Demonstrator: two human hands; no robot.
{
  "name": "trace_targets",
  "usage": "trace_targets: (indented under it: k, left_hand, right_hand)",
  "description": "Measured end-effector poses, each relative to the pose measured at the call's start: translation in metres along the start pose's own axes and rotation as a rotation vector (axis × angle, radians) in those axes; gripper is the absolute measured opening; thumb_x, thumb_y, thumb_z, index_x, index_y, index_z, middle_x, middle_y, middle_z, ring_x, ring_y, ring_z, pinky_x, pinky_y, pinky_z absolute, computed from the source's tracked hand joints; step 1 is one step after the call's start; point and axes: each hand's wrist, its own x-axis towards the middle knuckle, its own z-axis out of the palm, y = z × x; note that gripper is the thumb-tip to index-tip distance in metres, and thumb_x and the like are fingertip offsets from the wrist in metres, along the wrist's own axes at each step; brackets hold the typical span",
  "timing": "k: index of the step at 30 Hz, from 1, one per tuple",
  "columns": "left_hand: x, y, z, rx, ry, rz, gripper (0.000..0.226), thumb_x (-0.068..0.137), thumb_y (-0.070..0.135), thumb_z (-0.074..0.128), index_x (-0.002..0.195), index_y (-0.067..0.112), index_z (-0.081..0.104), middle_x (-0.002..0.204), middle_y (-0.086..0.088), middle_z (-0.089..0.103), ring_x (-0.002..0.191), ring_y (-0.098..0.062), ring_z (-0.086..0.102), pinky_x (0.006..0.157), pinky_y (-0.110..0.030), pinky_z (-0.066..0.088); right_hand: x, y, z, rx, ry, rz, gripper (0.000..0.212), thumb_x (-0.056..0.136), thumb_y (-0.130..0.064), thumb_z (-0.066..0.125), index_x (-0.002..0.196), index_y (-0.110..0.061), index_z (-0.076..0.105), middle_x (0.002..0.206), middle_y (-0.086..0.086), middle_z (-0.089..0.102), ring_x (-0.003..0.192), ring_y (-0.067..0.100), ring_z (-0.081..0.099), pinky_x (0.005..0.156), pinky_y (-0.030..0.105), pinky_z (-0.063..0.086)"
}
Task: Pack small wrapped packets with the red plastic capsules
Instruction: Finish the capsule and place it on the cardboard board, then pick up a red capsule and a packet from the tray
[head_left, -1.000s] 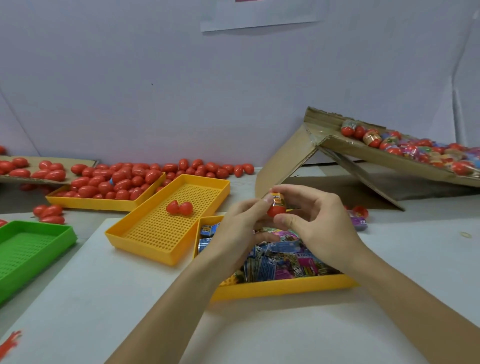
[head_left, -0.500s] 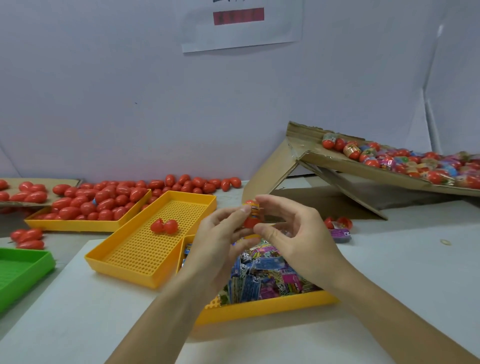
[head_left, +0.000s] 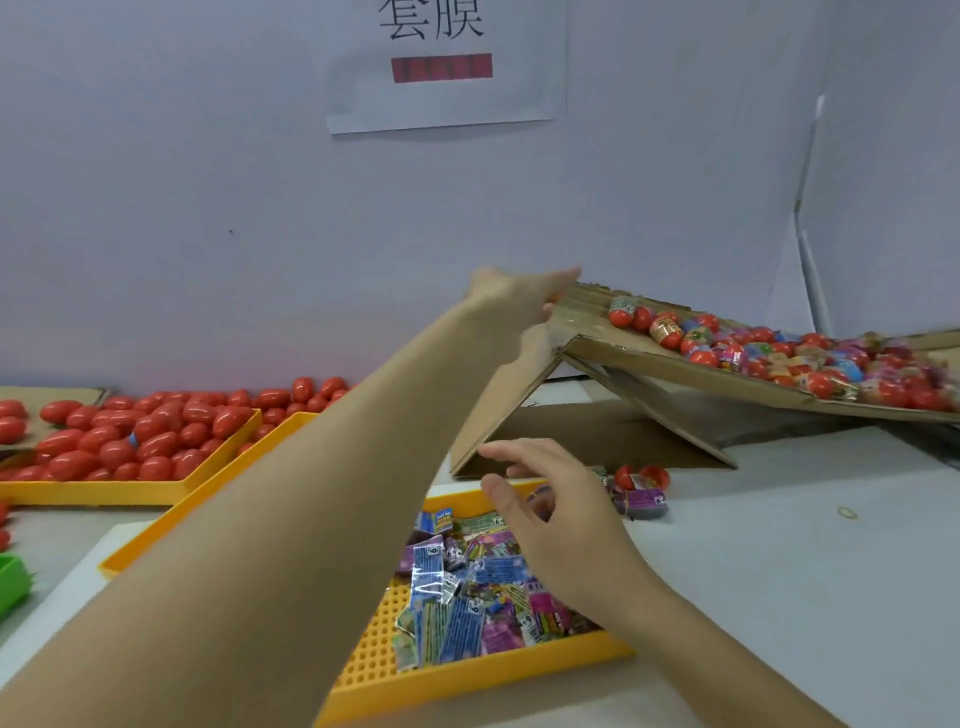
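Since half a second back, both hands have split from the capsule they held together at centre frame: our left hand (head_left: 524, 299) has gone up and away to the upper edge of the cardboard ramp (head_left: 675, 374), and our right hand (head_left: 550, 514) has dropped over the packet tray.

Near, lower centre: yellow perforated tray (head_left: 467, 680) holding a loose pile of small wrapped packets (head_left: 467, 608), blue, purple and pink. Right hand hovers over its far end, fingers spread and relaxed, holding nothing we can see.

Lower left edge: corner of a green tray (head_left: 10, 577).

Mid right: a couple of red capsule pieces with a purple packet (head_left: 639, 491) lie loose on the table (head_left: 805, 571), just beyond the tray.

Left arm crosses the frame diagonally, hiding most of a second yellow tray (head_left: 171, 525).

Mid left: third yellow tray (head_left: 104, 493) piled with red plastic capsules (head_left: 145, 436); more lie behind it along the wall.

Far, centre right: left hand at the ramp's top corner, fingers extended, touching the cardboard edge; whether anything is in it, we cannot tell. Wrapped, finished capsules (head_left: 779, 358) fill the ramp toward the right edge.

Top centre: paper sign (head_left: 447, 62) on the wall.
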Motion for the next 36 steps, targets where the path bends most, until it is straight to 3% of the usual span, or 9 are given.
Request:
trace_targets:
  k: [2,5,7,10,11,19,25,29,36]
  left_hand:
    - [0.01,0.006,0.017,-0.003,-0.05,0.0,0.048,0.086,0.036,0.077,0.114,0.002,0.058,0.103,-0.005,0.065,0.102,-0.015,0.065,0.09,-0.022,0.054]
    - [0.015,-0.013,0.014,0.088,0.065,0.079,0.023,0.093,0.026,0.066,0.082,0.011,0.053,0.094,-0.008,0.063,0.093,-0.026,0.066,0.099,-0.04,0.054]
    - [0.018,-0.035,-0.009,0.205,0.181,0.131,0.016,0.094,0.016,0.057,0.078,0.013,0.058,0.094,-0.011,0.066,0.089,-0.031,0.066,0.095,-0.041,0.056]
    - [0.02,-0.072,-0.061,0.393,0.306,0.1,0.016,0.094,0.008,0.053,0.095,0.008,0.069,0.097,-0.014,0.07,0.071,-0.023,0.063,0.06,-0.025,0.055]
    - [0.021,-0.083,-0.079,0.463,0.323,0.066,0.016,0.094,0.005,0.054,0.097,0.006,0.069,0.096,-0.014,0.069,0.069,-0.021,0.06,0.057,-0.025,0.051]
    - [0.055,-0.13,-0.137,0.989,0.193,0.158,0.026,0.092,0.008,0.064,0.118,0.005,0.066,0.115,-0.014,0.068,0.102,-0.027,0.063,0.084,-0.036,0.055]
    - [0.114,-0.148,-0.101,1.171,0.102,0.241,0.029,0.096,0.015,0.06,0.123,0.006,0.061,0.124,-0.016,0.063,0.113,-0.034,0.058,0.093,-0.039,0.049]
    - [0.138,-0.156,-0.088,1.256,0.082,0.178,0.021,0.095,0.015,0.057,0.113,0.005,0.06,0.122,-0.021,0.06,0.113,-0.037,0.057,0.083,-0.034,0.042]
    - [0.14,-0.16,-0.086,1.306,0.121,0.165,0.022,0.095,0.0,0.05,0.115,0.001,0.059,0.122,-0.022,0.057,0.114,-0.04,0.057,0.089,-0.042,0.046]
  right_hand:
    - [0.0,-0.001,0.0,-0.04,-0.008,-0.002,0.025,0.097,-0.048,0.053,0.121,-0.046,0.058,0.118,-0.033,0.052,0.114,-0.007,0.05,0.077,0.013,0.047]
    - [-0.001,-0.004,0.0,-0.049,-0.015,-0.014,0.038,0.09,-0.059,0.046,0.123,-0.044,0.058,0.117,-0.03,0.054,0.114,-0.007,0.05,0.079,0.012,0.046]
    - [-0.002,-0.005,0.0,-0.067,-0.03,-0.024,0.034,0.094,-0.052,0.051,0.124,-0.039,0.061,0.117,-0.028,0.056,0.112,-0.006,0.052,0.082,0.012,0.047]
    - [-0.002,-0.004,0.001,-0.174,-0.083,-0.041,0.025,0.099,-0.036,0.056,0.121,-0.032,0.067,0.109,-0.023,0.061,0.103,-0.003,0.057,0.082,0.013,0.048]
    - [-0.003,-0.004,0.001,-0.215,-0.113,-0.042,0.022,0.099,-0.033,0.057,0.117,-0.032,0.069,0.106,-0.023,0.062,0.101,-0.004,0.057,0.081,0.012,0.047]
    - [-0.005,-0.006,0.006,-0.368,-0.222,-0.067,0.016,0.099,-0.035,0.055,0.107,-0.041,0.067,0.105,-0.03,0.058,0.11,-0.013,0.045,0.087,0.0,0.034]
    - [-0.002,-0.001,0.006,-0.411,-0.192,-0.075,0.019,0.097,-0.03,0.056,0.104,-0.04,0.07,0.098,-0.028,0.059,0.102,-0.008,0.05,0.088,0.013,0.043]
    - [-0.001,0.002,0.007,-0.442,-0.168,-0.07,0.021,0.095,-0.027,0.055,0.1,-0.037,0.073,0.094,-0.025,0.059,0.098,-0.003,0.052,0.086,0.023,0.046]
    - [-0.001,0.004,0.008,-0.402,-0.094,-0.035,0.019,0.094,-0.024,0.058,0.096,-0.037,0.073,0.088,-0.022,0.061,0.09,0.0,0.057,0.084,0.03,0.05]
